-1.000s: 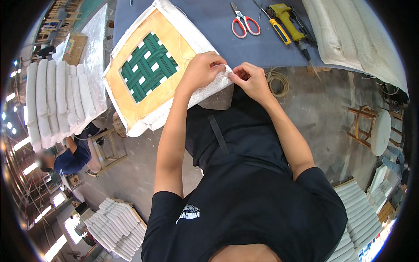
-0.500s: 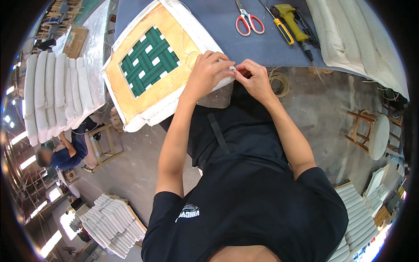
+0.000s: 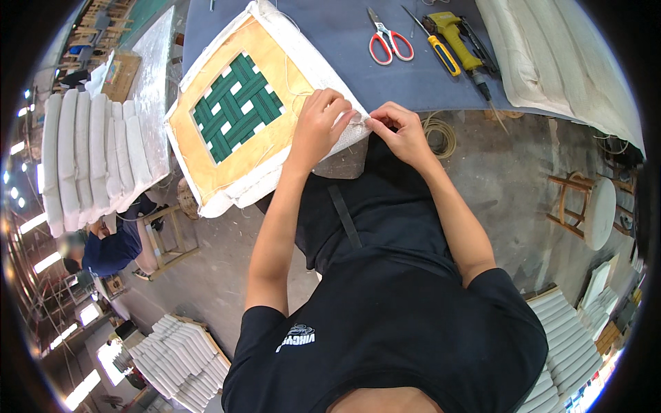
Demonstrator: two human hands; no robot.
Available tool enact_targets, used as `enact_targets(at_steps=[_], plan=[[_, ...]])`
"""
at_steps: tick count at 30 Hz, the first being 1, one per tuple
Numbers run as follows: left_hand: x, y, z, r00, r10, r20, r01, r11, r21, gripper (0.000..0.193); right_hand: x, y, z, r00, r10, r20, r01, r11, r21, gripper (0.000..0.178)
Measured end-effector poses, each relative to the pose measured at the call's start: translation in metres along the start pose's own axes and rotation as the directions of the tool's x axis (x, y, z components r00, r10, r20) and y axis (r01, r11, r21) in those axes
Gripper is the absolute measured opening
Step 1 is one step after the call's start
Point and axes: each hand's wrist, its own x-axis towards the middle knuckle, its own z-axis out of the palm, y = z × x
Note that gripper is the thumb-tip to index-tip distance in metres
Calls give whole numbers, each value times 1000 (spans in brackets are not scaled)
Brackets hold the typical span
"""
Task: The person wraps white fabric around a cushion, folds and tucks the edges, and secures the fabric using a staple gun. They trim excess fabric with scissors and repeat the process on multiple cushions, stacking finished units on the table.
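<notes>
A seat panel [image 3: 292, 58] lies underside up at the near edge of the table, its wooden frame wrapped in white fabric. Green webbing [image 3: 237, 110] is woven across its square opening. At the corner closest to me, my left hand [image 3: 321, 127] rests on the border, thumb and fingers closed on the white fabric [image 3: 352, 134]. My right hand [image 3: 403, 138] pinches the fabric's tip at that same corner between thumb and forefinger. Loose threads trail over the wood. The fabric between my fingertips is partly hidden.
Red-handled scissors [image 3: 390, 45], a yellow screwdriver [image 3: 443, 55] and a yellow-green air staple gun [image 3: 456, 40] lie on the blue-grey table [image 3: 330, 24]. White cushions [image 3: 568, 58] are at right; more cushions [image 3: 89, 148] stand left. A person [image 3: 113, 244] sits nearby. A coiled hose [image 3: 441, 138] hangs below the table.
The left hand's fingers have drawn back slightly from the corner, and the thumb now shows on the fabric. The right hand stays at the corner. The view has shifted a little.
</notes>
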Motion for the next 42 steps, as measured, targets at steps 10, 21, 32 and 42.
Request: enact_targets(at_steps=[10,21,32,42], plan=[[-17,34,35,920,-324,-219,351,932,95,13,7,-1,-3,999,7,48,-6,1000,-21,13],[-32,51,32,928,-303,-215,337,930,144,8,1,0,-1,999,-7,51,8,1000,-13,14],[-43,46,14,830,-537,-149,459,810,-365,5,4,0,-1,997,35,67,-31,998,-57,11],[-298,-19,-161,72,-784,-617,54,621,-782,6,8,-1,-8,978,163,128,-167,986,22,12]])
